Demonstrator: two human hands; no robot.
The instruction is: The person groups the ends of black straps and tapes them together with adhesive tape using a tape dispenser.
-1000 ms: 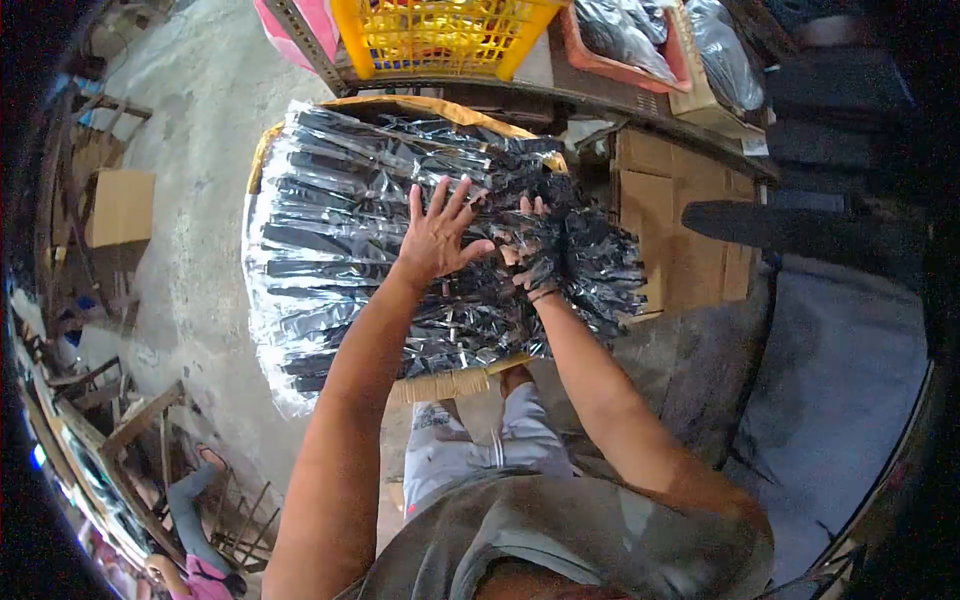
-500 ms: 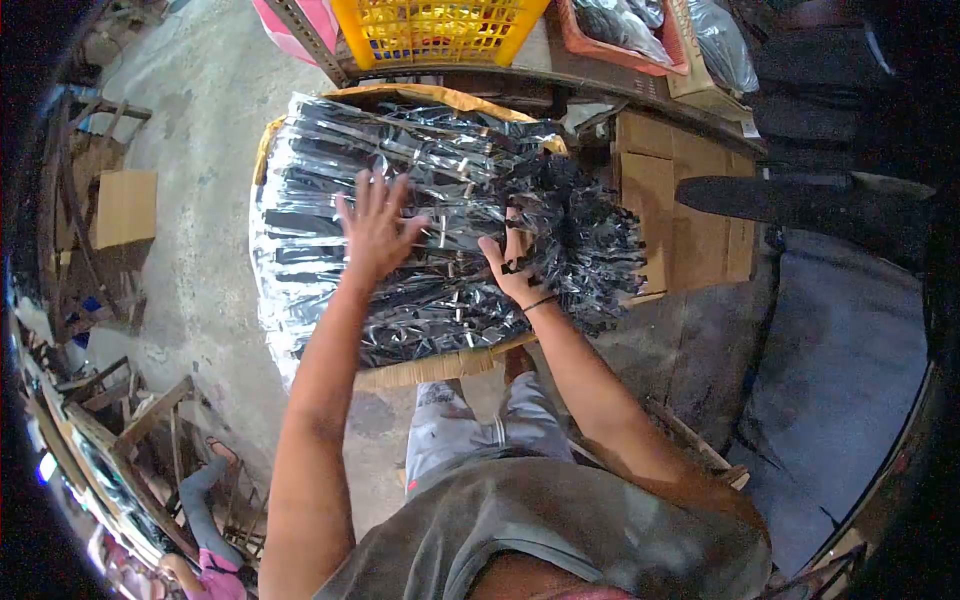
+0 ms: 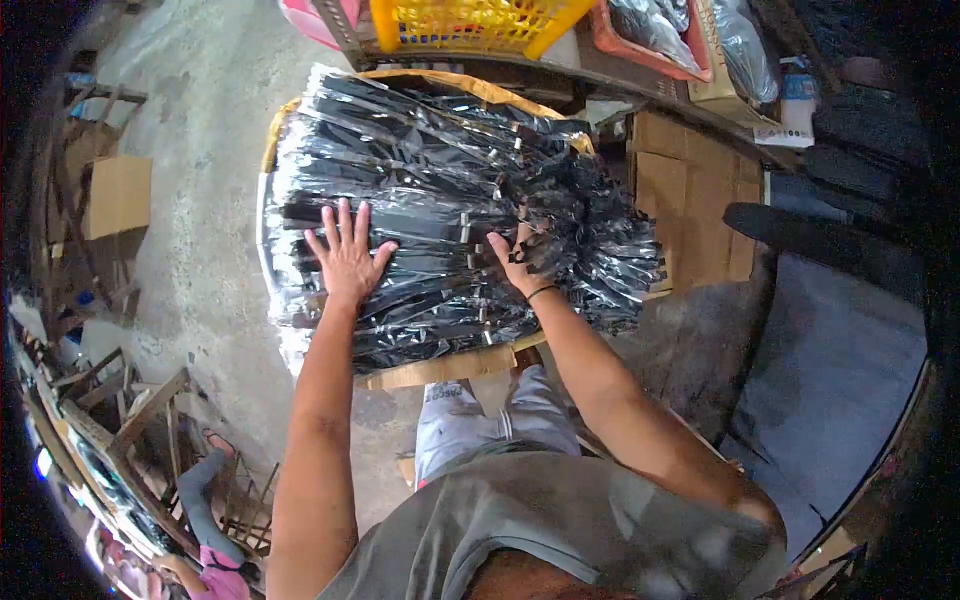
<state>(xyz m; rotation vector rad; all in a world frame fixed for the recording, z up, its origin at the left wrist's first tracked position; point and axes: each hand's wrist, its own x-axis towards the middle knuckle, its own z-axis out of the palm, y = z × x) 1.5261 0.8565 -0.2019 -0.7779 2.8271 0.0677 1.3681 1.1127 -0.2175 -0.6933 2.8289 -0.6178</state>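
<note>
A big pile of shiny black and silver plastic strips lies in front of me, flat on the left and bunched at the right. My left hand rests on the left part with its fingers spread and palm down. Deeper in the strips, near the bunched part, is my right hand. Its thumb stands apart, while strips partly cover the other fingers. I see no firm grip there. Beneath the pile, a yellow-brown edge shows along the near side.
Behind the pile stand a yellow plastic basket and an orange tray of wrapped items. Flattened cardboard lies at right, beside a dark padded surface. Wooden frames and a seated person are at lower left.
My left hand has shifted left across the strips and now lies flatter. My right hand stays among the strips near the bunched part. The whole view has shifted slightly.
</note>
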